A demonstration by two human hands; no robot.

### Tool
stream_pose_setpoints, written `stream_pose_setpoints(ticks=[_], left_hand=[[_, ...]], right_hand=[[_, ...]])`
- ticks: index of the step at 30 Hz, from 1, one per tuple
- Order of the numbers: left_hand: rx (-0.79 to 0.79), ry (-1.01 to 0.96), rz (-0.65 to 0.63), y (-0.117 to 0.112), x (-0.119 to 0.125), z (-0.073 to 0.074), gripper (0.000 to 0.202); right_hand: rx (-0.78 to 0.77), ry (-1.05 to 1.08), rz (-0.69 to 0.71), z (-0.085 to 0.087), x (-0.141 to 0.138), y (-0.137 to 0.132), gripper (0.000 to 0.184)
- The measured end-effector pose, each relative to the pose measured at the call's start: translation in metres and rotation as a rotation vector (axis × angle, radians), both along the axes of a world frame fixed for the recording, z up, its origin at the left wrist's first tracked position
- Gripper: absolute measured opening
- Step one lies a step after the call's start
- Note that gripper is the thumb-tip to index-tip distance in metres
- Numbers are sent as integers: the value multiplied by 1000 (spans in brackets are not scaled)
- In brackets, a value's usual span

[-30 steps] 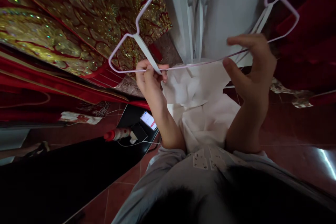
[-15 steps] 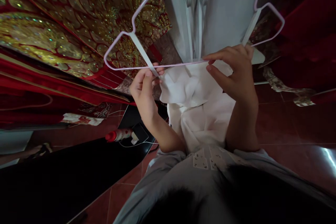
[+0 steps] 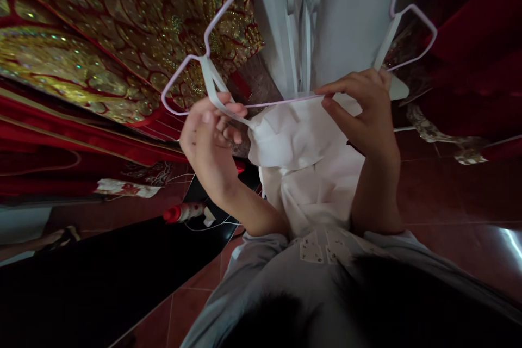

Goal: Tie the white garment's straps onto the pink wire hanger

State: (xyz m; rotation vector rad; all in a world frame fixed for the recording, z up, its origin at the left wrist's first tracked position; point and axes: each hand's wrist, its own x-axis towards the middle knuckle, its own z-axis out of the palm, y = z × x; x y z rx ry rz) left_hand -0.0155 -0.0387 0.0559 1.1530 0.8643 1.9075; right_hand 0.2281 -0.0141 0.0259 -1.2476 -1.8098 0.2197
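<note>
A pale pink clothes hanger (image 3: pixel 281 101) spans the space before me, and a white garment (image 3: pixel 291 133) hangs below its lower bar. The garment's left strap (image 3: pixel 209 77) loops over the notch of the hanger. My left hand (image 3: pixel 210 147) is curled at this strap, which runs across its fingers and is pulled out to the left. On the other side, my right hand (image 3: pixel 365 111) has its thumb and forefinger at the lower bar. Its other fingers are near the right strap (image 3: pixel 387 41), which rests in the right notch; their grip is partly hidden.
Red garments with gold sequins (image 3: pixel 142 27) hang at the left, and dark red cloth (image 3: pixel 481 38) at the right. A pale panel (image 3: pixel 354 16) stands ahead. At lower left, a black table (image 3: pixel 101 277) bears a red-capped bottle (image 3: pixel 183 212). A person's sandalled foot (image 3: pixel 61 239) shows beyond.
My left hand has moved left and its fingers have spread the left strap into a wider loop. The hanger has shifted slightly left; my right hand has stayed nearly in place.
</note>
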Motion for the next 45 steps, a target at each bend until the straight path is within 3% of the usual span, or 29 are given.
stream_pose_setpoints(ticks=[3,8,11,19,23,26,31,37,41,45], left_hand=[[37,-116,-60,11,-7,11,31],[13,-86,-22,32,-22,16,53],[54,-113,75,34,-21,14,44],[55,-145,333,17,-19,-15,23],[-14,-196,465,18,-19,-28,27],[-109,-84,338,23,-14,-32,19],[-136,82,90,21,3,-36,18],[-132,61,57,18,13,-34,22],[-107,-54,27,22,15,-35,11],[-105,-16,18,21,20,-34,15]], right_hand=[[4,12,7,-1,0,0,14],[15,8,18,-1,0,0,15],[-18,-20,18,1,3,-1,16],[-1,-4,7,-1,7,1,16],[-13,-5,20,0,4,1,17],[-5,1,28,0,1,0,17],[30,11,21,3,-1,-2,18],[40,60,32,4,0,-4,16],[25,86,73,1,0,-5,17],[95,289,96,4,1,-5,16]])
